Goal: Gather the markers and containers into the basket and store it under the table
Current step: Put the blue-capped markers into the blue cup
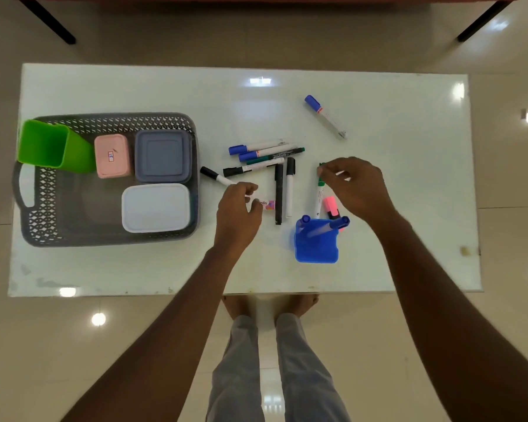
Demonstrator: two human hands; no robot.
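Observation:
The grey perforated basket sits on the left of the white table. It holds a green cup, a pink box, a grey lidded box and a white lidded box. Several markers lie loose mid-table, and one blue-capped marker lies apart at the back. My left hand grips a black-capped white marker. My right hand pinches the cap end of a green-capped marker. A blue cup with markers inside stands near the front.
A pink highlighter lies just behind the blue cup. The glass-topped table stands on a glossy tiled floor. My legs and feet show below its front edge. Dark furniture legs stand beyond the far side.

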